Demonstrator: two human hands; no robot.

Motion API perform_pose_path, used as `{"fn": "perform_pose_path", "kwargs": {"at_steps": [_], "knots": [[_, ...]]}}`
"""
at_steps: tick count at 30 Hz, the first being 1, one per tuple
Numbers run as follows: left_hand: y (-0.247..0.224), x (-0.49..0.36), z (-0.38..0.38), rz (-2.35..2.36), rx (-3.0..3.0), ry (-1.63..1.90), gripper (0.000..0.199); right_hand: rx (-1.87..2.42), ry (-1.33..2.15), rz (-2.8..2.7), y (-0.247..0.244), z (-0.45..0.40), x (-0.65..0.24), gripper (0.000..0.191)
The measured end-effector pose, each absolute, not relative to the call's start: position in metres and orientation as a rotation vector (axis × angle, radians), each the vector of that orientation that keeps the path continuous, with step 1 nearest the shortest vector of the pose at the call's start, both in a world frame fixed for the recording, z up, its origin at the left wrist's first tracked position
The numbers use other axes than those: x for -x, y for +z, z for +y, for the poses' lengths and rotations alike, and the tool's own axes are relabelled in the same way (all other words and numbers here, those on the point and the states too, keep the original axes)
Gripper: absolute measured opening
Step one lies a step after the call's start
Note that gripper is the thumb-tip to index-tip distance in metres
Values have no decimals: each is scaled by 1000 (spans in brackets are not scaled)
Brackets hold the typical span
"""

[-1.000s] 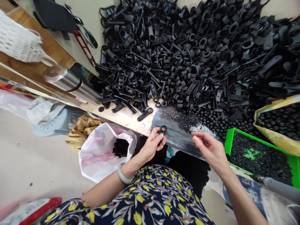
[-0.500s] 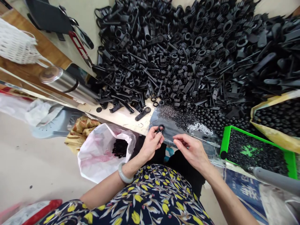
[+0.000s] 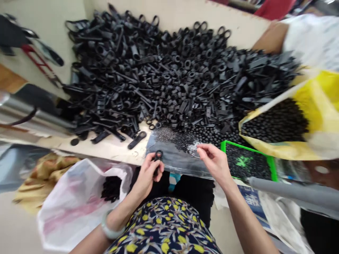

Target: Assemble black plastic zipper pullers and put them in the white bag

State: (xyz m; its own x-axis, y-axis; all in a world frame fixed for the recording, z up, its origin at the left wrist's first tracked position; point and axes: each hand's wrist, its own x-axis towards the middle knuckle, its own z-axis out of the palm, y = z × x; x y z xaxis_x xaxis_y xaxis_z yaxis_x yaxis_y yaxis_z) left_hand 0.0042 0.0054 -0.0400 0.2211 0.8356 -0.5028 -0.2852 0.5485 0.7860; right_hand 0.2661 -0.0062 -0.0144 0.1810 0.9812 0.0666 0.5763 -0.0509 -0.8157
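My left hand (image 3: pixel 148 174) is closed on a black plastic handle with a ring end (image 3: pixel 158 154); the ring sticks up above the thumb and the rest is hidden by the fingers. At the small heap of short silvery pins (image 3: pixel 192 148) is my right hand (image 3: pixel 215 162), thumb and forefinger brought together at its edge. Whether a pin is between those fingertips is too small to tell. The heap lies on a dark grey sheet (image 3: pixel 172 155), beside small dark pieces (image 3: pixel 169 134) and black balls (image 3: pixel 209 135). Another ring-ended handle (image 3: pixel 137 140) lies at the bench's front edge.
A large pile of black plastic parts (image 3: pixel 164 77) covers the bench. To the right are a green tray (image 3: pixel 272 169) of small black pieces and a yellow bag (image 3: pixel 315 95) of black balls. A white sack (image 3: pixel 69 208) hangs open below left; a steel flask (image 3: pixel 50 118) stands left.
My right hand has moved forward from the sheet's front edge to the silvery pins. My left hand still holds the handle. The view has shifted to the right.
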Motion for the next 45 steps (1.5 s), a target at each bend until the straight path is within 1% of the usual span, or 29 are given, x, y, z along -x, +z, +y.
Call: {"fn": "perform_pose_path", "kwargs": {"at_steps": [3,6,10,13,17,21,25,27,29,30,33,35,36,41,45], "knots": [[-34,1,9,1089,-681,822,35,1806,396,-1285,-7,12,-296,31],[-27,-4,17,1130,-655,871,32,1884,204,-1281,-4,34,-318,33],[-17,-21,25,1084,-584,970,29,2140,81,-1472,-10,64,-334,34],[-13,-28,31,1028,-594,1034,32,2369,72,-1505,-18,85,-340,38],[-9,-27,30,881,-608,978,33,2373,84,-1566,-18,99,-343,39],[-6,-23,25,819,-517,953,32,2229,185,-1494,-9,89,-343,39],[-5,-23,25,850,-524,972,33,2089,239,-1379,-4,55,-339,43],[-5,-24,25,866,-536,982,35,2003,323,-1242,-4,32,-328,50],[-6,-27,25,886,-546,989,36,1845,495,-1077,-7,7,-307,63],[-6,-29,25,894,-551,992,36,1764,599,-977,-8,-5,-292,63],[-7,-35,23,885,-534,1011,37,1595,969,-686,-16,-34,-237,47],[-7,-39,20,857,-512,1024,39,1508,1215,-591,-19,-44,-203,42],[-6,-40,19,847,-505,1029,40,1479,1278,-556,-21,-47,-189,41],[-4,-42,11,867,-523,1018,40,1426,1348,-507,-20,-44,-160,38],[-5,-42,8,865,-541,1038,32,1404,1341,-514,-20,-42,-157,37]]}}
